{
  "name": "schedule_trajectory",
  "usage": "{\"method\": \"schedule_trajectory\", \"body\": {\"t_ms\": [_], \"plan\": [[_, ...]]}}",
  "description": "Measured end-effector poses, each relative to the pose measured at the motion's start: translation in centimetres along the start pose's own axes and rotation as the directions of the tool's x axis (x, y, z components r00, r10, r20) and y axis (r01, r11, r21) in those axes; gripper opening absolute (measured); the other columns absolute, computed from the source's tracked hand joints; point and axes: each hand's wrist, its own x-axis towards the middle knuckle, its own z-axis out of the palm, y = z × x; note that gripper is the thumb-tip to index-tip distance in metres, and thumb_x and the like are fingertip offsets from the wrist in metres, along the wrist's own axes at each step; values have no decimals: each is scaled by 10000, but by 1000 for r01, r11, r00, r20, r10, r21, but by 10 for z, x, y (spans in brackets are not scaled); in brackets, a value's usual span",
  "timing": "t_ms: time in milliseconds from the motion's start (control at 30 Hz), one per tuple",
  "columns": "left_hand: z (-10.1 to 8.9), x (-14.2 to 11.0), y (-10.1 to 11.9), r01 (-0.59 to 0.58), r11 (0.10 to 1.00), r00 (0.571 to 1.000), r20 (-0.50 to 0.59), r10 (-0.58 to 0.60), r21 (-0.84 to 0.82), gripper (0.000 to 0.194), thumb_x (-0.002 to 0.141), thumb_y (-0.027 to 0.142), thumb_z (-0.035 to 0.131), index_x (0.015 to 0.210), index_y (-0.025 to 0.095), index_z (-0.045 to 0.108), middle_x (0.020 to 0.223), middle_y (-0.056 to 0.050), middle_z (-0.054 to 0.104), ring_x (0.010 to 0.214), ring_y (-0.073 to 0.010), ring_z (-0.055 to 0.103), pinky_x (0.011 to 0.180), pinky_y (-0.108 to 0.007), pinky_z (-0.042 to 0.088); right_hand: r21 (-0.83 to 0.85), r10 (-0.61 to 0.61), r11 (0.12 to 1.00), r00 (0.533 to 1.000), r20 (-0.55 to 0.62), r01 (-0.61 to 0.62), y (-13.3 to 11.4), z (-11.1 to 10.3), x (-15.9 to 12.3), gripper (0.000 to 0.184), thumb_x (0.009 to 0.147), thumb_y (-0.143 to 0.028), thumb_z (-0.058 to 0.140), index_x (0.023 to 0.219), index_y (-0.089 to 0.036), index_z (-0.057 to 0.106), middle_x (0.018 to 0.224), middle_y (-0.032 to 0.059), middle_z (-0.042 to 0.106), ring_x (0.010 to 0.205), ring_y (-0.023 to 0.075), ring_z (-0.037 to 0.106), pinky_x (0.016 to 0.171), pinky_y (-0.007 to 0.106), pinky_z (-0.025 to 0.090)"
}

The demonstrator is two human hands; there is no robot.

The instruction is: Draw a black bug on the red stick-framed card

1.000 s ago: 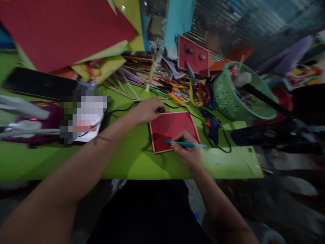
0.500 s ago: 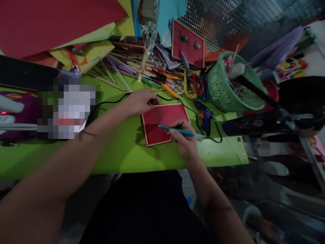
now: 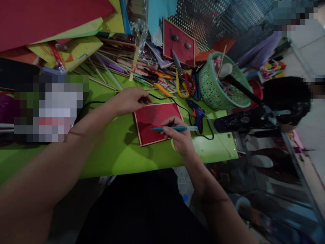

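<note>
A small red board (image 3: pixel 147 127) with a thin pale wooden frame lies on the green tabletop in front of me. Faint dark marks show on its upper middle. My left hand (image 3: pixel 132 99) is at the board's far left corner, its bent fingers holding the frame's edge; part of the fingertips is hidden. Above the board's right side, my right hand (image 3: pixel 179 134) grips a teal pen (image 3: pixel 180 128) between thumb and fingers. The pen lies nearly level, its tip pointing left over the red surface; whether the tip touches, I cannot tell.
Behind the board lie scissors (image 3: pixel 177 64), orange-handled tools (image 3: pixel 162 89) and many thin sticks. A blue glue gun (image 3: pixel 198 113) with a black cord sits to the right, near a green basket (image 3: pixel 213 84). A second red board (image 3: pixel 179 51) leans at the back. Green table (image 3: pixel 111 152) extends leftward.
The whole view has shifted, so things sit further left. The pen has turned from slanted to nearly level in my right hand. My left hand stays at the board's corner.
</note>
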Motion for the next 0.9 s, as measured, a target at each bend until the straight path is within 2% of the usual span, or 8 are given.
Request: {"method": "schedule_trajectory", "body": {"t_ms": [100, 267, 500, 700, 900], "plan": [[-1, 0, 0, 15, 1000, 1000, 10, -14, -20, 471, 907, 99, 623, 1320, 127, 848, 1152, -83, 865, 965, -204, 701, 860, -308, 500, -47, -12, 999, 998, 59, 15, -2, 1, 5, 354, 869, -504, 953, 922, -258, 704, 769, -27, 734, 596, 127, 617, 568, 266, 513], [0, 1, -3, -4, 999, 1000, 3, 4, -33, 445, 913, 114, 630, 1302, 139, 844, 1153, -59, 857, 954, -189, 680, 890, -291, 516, -140, -34, 989, 999, 34, 39, 5, 2, 12, 418, 837, -528, 961, 866, -269, 635, 727, -43, 695, 587, 129, 585, 566, 276, 485], [1, 1, -6, -11, 1000, 1000, -8, 11, -4, 473, 888, 122, 617, 1296, 158, 852, 1153, -63, 844, 978, -208, 706, 892, -308, 529, -208, -71, 975, 997, 32, 76, 10, 1, 7, 352, 878, -470, 915, 857, -271, 625, 739, -33, 681, 646, 152, 566, 619, 304, 466], [1, 0, -6, -29, 999, 999, -15, 29, -12, 438, 885, 168, 645, 1267, 176, 859, 1098, -62, 849, 915, -204, 710, 839, -297, 535, -213, -69, 974, 997, 47, 77, 8, 4, 7, 300, 885, -425, 869, 853, -273, 612, 729, -38, 657, 626, 146, 531, 618, 309, 433], [1, 1, -3, -9, 999, 1000, 5, 9, -35, 457, 883, 132, 638, 1286, 133, 853, 1120, -88, 859, 925, -206, 720, 884, -313, 542, -220, -56, 974, 998, 42, 64, 8, 4, 7, 259, 861, -394, 849, 844, -269, 624, 705, -48, 637, 599, 134, 511, 599, 301, 409]]}}
